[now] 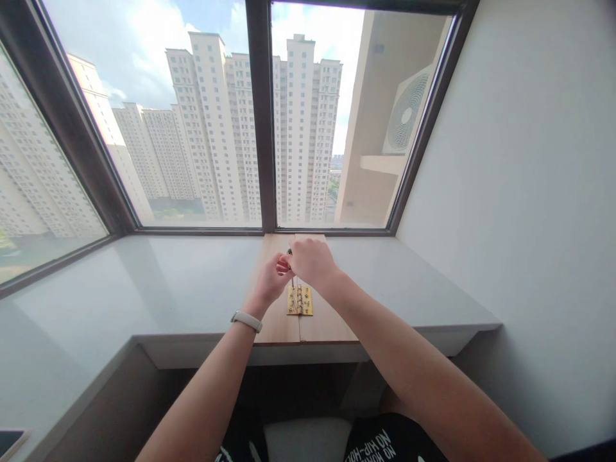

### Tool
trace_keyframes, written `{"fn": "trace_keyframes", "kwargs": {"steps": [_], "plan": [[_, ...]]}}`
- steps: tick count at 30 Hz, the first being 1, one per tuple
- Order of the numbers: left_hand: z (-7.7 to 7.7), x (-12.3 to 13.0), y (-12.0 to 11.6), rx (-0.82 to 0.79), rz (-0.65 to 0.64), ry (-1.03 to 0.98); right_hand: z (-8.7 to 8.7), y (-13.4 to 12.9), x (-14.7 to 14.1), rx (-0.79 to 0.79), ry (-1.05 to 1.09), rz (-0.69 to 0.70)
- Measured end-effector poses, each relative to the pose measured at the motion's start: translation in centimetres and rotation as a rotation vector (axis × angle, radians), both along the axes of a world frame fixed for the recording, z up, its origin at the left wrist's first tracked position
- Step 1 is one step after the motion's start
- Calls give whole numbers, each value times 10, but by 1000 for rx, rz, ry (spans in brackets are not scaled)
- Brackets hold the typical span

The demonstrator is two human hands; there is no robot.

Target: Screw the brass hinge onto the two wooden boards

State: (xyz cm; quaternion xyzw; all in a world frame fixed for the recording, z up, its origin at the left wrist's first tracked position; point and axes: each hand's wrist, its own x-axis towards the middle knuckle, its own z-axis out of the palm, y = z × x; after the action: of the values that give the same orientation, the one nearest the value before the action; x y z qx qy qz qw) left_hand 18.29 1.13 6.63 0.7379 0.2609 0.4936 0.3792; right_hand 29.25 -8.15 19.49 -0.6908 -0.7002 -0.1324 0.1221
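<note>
Two light wooden boards [276, 327] lie side by side on the white sill, with a narrow seam between them. A brass hinge [299, 301] with several screws in it lies across that seam. Just beyond the hinge, my right hand [312, 260] is closed round the top of a screwdriver [292, 281], whose thin shaft points down to the hinge's upper left part. My left hand [276, 277], with a pale band on its wrist, is pinched at the same tool beside the right hand. The fingers hide most of the handle and the shaft's tip is unclear.
Dark-framed windows [262, 115] rise behind the white sill [192, 282]. A white wall [520, 160] stands at the right. The sill's front edge drops to a dark recess above my lap. A dark flat object [10, 443] lies at the lower left.
</note>
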Motion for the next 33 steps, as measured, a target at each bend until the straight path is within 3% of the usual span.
{"fn": "trace_keyframes", "kwargs": {"steps": [9,14,23,27,33], "plan": [[4,-5,0,-16,-187,23,-3,6,15,-57,67,151],[2,-3,1,-38,-218,-25,-5,7,19,-76,101,247],[4,3,-4,-47,-88,-36,-5,2,4,-5,17,20],[4,3,-3,-19,-73,-28,-7,-1,0,-14,-41,53],[0,0,3,-38,-231,-34,-6,-1,9,-54,9,148]]}}
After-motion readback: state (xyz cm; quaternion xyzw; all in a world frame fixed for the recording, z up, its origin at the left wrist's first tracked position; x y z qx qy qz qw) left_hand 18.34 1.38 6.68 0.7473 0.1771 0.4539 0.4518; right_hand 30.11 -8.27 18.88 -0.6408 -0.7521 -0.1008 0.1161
